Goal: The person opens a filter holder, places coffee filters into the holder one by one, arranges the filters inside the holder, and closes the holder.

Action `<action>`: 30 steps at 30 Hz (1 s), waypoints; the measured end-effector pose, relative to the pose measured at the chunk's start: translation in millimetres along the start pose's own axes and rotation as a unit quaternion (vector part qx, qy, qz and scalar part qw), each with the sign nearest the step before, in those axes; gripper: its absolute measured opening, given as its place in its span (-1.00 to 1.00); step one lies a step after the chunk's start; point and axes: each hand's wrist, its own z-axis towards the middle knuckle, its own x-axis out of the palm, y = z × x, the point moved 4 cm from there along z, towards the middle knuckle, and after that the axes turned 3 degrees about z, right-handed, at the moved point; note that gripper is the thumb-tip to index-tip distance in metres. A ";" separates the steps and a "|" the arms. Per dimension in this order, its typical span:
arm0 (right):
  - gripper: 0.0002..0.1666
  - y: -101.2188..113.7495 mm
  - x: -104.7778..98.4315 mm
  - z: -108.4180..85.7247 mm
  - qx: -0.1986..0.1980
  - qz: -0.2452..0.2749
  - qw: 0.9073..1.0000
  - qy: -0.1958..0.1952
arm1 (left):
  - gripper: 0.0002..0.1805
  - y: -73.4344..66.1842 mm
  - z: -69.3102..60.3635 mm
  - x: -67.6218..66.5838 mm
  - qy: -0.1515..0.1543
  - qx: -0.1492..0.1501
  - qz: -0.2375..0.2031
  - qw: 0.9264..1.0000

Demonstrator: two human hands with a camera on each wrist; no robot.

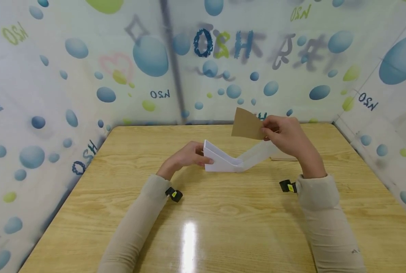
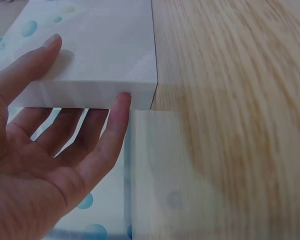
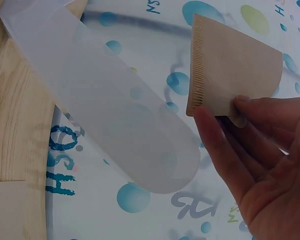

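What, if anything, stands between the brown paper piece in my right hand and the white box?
Nothing visible does; the head view shows a gap between the brown paper piece and the white box. The translucent flap rises on the box's right side.

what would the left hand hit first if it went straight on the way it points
The white box: the left hand is touching its end. Beyond that, the see-through flap might come next, though depth is hard to judge.
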 end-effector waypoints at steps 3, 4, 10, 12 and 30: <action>-0.88 -0.2 1.5 1.4 -0.005 0.002 1.000 -0.003 | -0.61 0.0 -0.4 0.1 0.000 -0.001 0.000 1.000; -0.88 -0.5 2.1 1.8 -0.005 0.003 1.000 -0.003 | -0.61 0.1 -0.6 0.1 0.000 -0.002 0.000 1.000; -0.87 -1.6 3.2 2.4 -0.001 0.005 1.000 -0.001 | -0.60 0.1 -0.4 -0.7 -0.001 -0.005 0.006 1.000; -0.87 -2.1 2.8 1.9 0.003 0.003 1.000 -0.001 | -0.60 -0.7 -0.5 -0.5 0.000 -0.005 0.007 1.000; -0.88 -0.5 5.3 2.9 0.004 0.007 1.000 0.001 | -0.64 1.4 0.5 -0.7 -0.002 -0.003 0.003 1.000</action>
